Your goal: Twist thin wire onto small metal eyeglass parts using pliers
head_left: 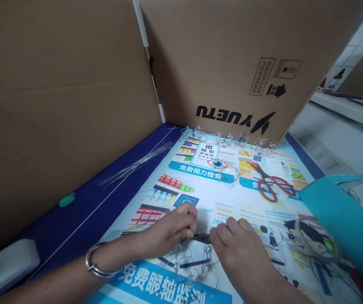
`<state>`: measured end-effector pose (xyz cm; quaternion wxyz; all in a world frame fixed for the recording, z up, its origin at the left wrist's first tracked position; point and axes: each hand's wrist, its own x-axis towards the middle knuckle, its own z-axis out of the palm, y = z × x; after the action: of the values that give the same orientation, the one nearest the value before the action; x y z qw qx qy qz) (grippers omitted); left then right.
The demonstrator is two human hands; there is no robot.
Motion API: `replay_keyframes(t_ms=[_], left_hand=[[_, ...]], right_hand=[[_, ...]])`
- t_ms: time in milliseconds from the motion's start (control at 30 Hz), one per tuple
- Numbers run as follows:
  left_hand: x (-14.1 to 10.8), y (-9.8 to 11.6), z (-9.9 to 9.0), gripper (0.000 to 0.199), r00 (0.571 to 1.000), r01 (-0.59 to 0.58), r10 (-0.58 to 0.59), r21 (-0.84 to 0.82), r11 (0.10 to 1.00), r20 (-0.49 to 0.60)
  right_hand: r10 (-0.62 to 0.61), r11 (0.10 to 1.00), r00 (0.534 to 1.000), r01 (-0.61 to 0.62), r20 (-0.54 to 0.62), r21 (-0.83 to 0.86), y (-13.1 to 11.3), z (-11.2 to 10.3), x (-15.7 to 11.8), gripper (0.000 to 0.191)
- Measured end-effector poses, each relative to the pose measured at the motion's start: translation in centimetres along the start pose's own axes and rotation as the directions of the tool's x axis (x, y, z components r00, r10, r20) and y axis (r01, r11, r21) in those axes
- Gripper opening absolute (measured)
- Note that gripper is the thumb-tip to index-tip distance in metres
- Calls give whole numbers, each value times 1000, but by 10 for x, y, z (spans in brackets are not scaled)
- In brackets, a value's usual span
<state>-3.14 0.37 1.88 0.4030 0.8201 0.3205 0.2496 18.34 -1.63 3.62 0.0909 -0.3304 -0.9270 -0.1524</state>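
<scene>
My left hand (181, 223), with a metal bangle (94, 264) on its wrist, is closed in a pinch on thin wire. Facing it, my right hand (236, 245) is wrapped round dark-tipped pliers (203, 238). Their jaws reach the fingertips of my left hand; the handles are hidden in my right palm. Below both hands hangs or lies a tangle of fine wire with clear beads (192, 270). Red-handled scissors (268, 194) lie farther off to the right on the printed sheet (206, 207).
Tall cardboard panels (232, 50) stand at the left and back. More beaded wire (232, 139) lies along the back panel's foot. Straight wires (137, 164) rest on the blue surface at left. A clear ring-shaped coil (319, 217) and a teal sheet (336, 211) are at right.
</scene>
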Motion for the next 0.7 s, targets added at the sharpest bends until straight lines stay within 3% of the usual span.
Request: replay_keyframes(t_ms=[267,433,600,700], left_hand=[[-2,2,6,16,1000,-11,11,66,998,4],[-7,0,9,27,998,-53,41,250,967,52],[-12,4,12,25,965,-252,162,553,794,207],[-13,7,15,17,941,-334,209,619,711,268]], right_hand=[[8,1000,1000,-8,18,17,0,1,0,10],[73,993,996,-78,51,84,-1,4,-3,11],[167,962,973,-196,160,187,-2,3,-4,12],[209,935,946,-268,248,232,-1,-2,-3,10]])
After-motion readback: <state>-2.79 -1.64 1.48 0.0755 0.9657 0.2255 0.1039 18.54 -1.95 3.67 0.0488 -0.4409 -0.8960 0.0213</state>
